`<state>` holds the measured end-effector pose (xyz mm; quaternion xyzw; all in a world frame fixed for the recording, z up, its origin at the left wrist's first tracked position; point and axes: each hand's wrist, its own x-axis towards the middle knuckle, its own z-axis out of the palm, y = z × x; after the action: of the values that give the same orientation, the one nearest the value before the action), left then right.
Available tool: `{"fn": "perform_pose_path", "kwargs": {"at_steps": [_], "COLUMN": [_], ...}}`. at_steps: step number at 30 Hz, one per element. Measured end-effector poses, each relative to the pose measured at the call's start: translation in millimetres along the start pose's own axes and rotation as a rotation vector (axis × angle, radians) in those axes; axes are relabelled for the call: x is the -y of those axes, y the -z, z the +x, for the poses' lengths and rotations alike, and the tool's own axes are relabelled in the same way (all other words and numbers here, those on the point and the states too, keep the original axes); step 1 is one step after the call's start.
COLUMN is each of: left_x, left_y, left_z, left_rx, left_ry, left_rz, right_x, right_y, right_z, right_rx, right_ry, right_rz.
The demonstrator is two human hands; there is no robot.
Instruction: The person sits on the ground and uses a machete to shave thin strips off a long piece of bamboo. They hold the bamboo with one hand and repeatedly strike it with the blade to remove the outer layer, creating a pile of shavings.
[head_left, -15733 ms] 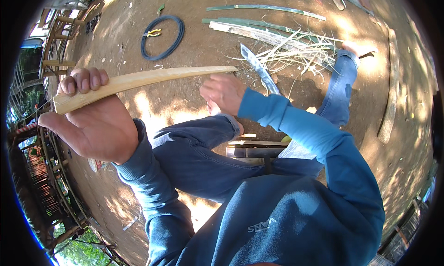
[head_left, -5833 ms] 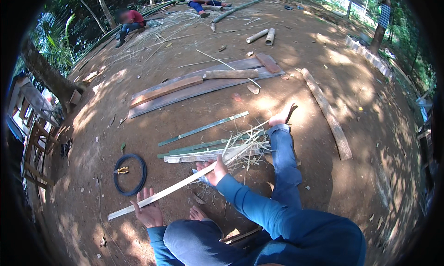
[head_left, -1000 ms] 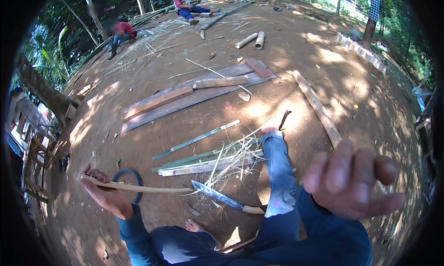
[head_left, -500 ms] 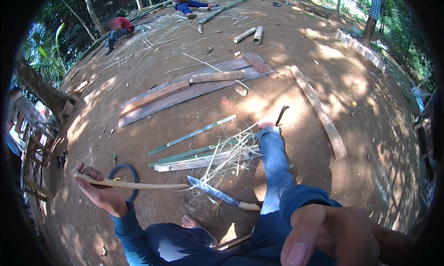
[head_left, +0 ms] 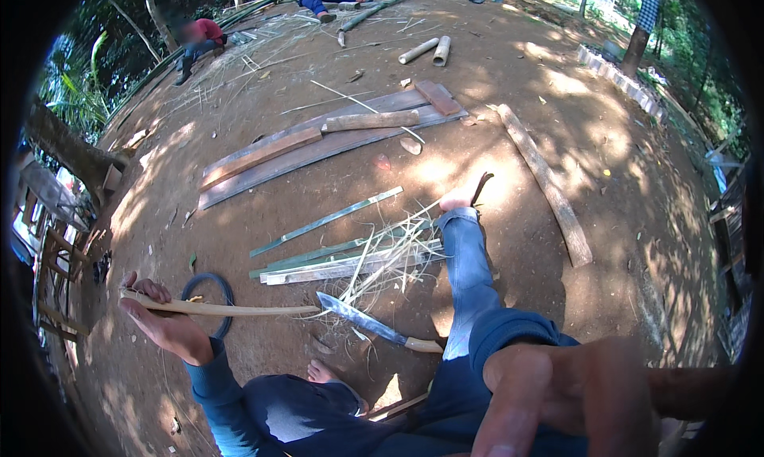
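At the left, my left hand (head_left: 169, 318) is closed round one end of a pale bamboo strip (head_left: 239, 308). The strip runs to the right, and its far end lies beside the tip of a long knife (head_left: 362, 320) with a wooden handle, resting on the ground. Whether strip and blade touch, I cannot tell. Close to the camera at the lower right, my right hand (head_left: 557, 385) looms large, its bent fingers apart and nothing visible between them; the fingertips are cut off. Thin pale shavings (head_left: 390, 258) are heaped over green and whitish bamboo slats (head_left: 342, 268) beyond the knife.
A dark hose ring (head_left: 191, 288) lies by my left hand. Farther off are wooden planks (head_left: 270, 171) with a short bamboo piece (head_left: 372, 120), a long log (head_left: 545, 182) and two bamboo tubes (head_left: 441, 51). Two people (head_left: 200, 39) sit at the back. My bare feet (head_left: 321, 371) flank the shavings.
My right hand has shifted slightly left, its fingers lower in the picture. My left hand keeps its hold on the bamboo strip. The whole view has shifted slightly.
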<state>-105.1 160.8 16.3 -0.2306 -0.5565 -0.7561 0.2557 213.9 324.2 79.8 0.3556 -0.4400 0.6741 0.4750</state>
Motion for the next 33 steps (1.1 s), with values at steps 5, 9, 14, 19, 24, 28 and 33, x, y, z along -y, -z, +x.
{"fn": "perform_pose_path", "kwargs": {"at_steps": [5, 9, 14, 19, 24, 28, 33], "left_x": [-1, -2, -2, 3, 2, -2, 0], "left_y": [1, -4, -8, 1, -3, -2, -7], "left_z": [0, 0, -4, 0, -2, -1, -6], "left_rx": [-0.003, -0.042, -0.044, -0.007, -0.026, -0.016, -0.004], "left_ry": [0.001, 0.001, 0.022, 0.027, 0.007, 0.007, 0.006], "left_rz": [0.005, 0.032, 0.003, -0.029, 0.005, -0.030, -0.029], "right_x": [2, -6, -17, -56, -83, -87, -83], "right_y": [-2, 20, 34, 73, 106, 110, 114], "right_z": [0, -21, 4, 18, 2, -2, -4], "right_rx": [-0.045, 0.054, 0.080, -0.043, -0.408, -0.378, -0.382], "right_ry": [-0.083, 0.178, 0.099, -0.062, -0.252, -0.257, -0.261], "right_rz": [0.026, 0.031, -0.013, -0.022, 0.160, 0.151, 0.130]}}
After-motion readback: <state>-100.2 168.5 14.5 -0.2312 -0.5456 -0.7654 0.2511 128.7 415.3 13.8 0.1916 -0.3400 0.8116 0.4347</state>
